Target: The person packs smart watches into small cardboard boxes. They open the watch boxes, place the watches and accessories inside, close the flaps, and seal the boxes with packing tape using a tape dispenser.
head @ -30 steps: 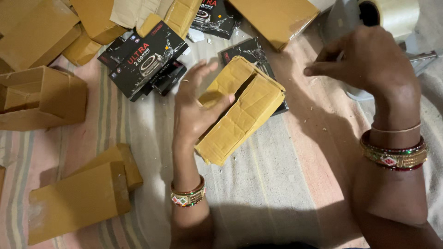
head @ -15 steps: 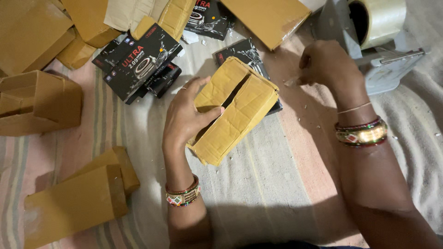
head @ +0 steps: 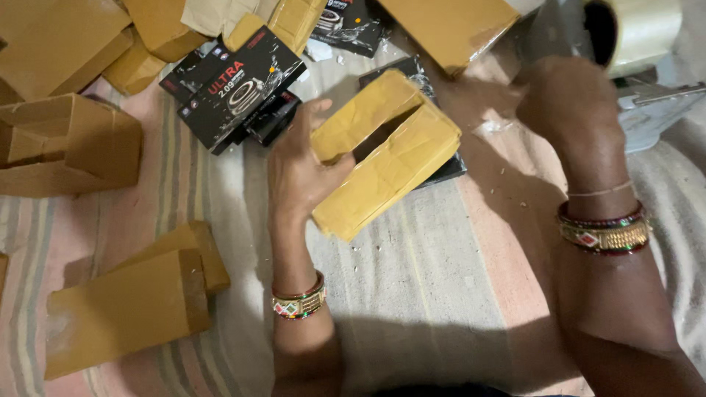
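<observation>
Surface: striped cloth, cardboard boxes scattered near its edges.
Left hand: grips brown parcel, steadying it.
Right hand: curled beside tape roll; contents unclear.

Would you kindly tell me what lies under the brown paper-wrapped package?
A flat black printed box pokes out beneath the brown paper-wrapped package, which the left hand grips; most of the box is covered.

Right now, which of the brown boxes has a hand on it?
The brown box in the middle, flaps gaping: the left hand grips its near end. The other brown boxes lie untouched.
</observation>
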